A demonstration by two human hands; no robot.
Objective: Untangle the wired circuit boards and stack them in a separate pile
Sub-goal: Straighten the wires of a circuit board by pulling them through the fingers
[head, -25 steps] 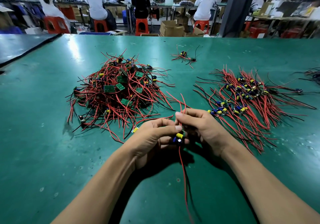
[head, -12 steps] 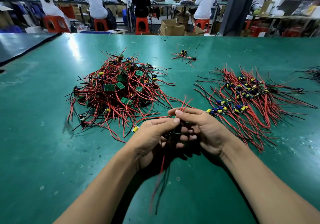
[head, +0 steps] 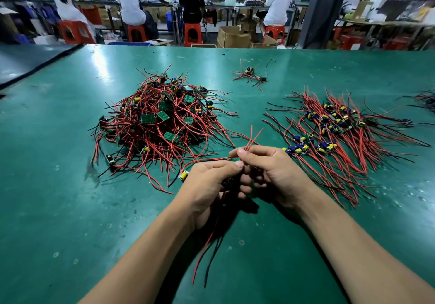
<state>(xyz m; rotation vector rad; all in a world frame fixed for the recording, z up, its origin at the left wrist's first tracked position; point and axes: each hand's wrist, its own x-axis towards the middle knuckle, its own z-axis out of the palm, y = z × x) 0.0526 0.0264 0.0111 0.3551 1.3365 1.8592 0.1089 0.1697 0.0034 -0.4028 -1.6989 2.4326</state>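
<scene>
A tangled heap of wired circuit boards (head: pixel 160 124), green boards with red and black leads, lies left of centre on the green table (head: pixel 47 209). To the right spreads a sorted pile (head: pixel 334 136) with leads fanned out. My left hand (head: pixel 211 181) and my right hand (head: pixel 275 171) meet in front of the two piles, both holding one wired board (head: pixel 229 182), mostly hidden between the fingers. My right thumb and forefinger pinch its red leads, which stick up past the fingertips. Other red and black leads hang down below my left hand toward me.
A small separate bunch of wired boards (head: pixel 251 75) lies at the far middle of the table. More leads (head: pixel 426 101) show at the right edge. Beyond the table, people sit on red stools (head: pixel 193 34) at other benches, with cardboard boxes (head: pixel 233 36) on the floor.
The held board's yellow and blue parts have disappeared inside my fingers. The leads hanging below my hands swung from straight down to the left. The upper red leads now splay out above my right fingertips.
</scene>
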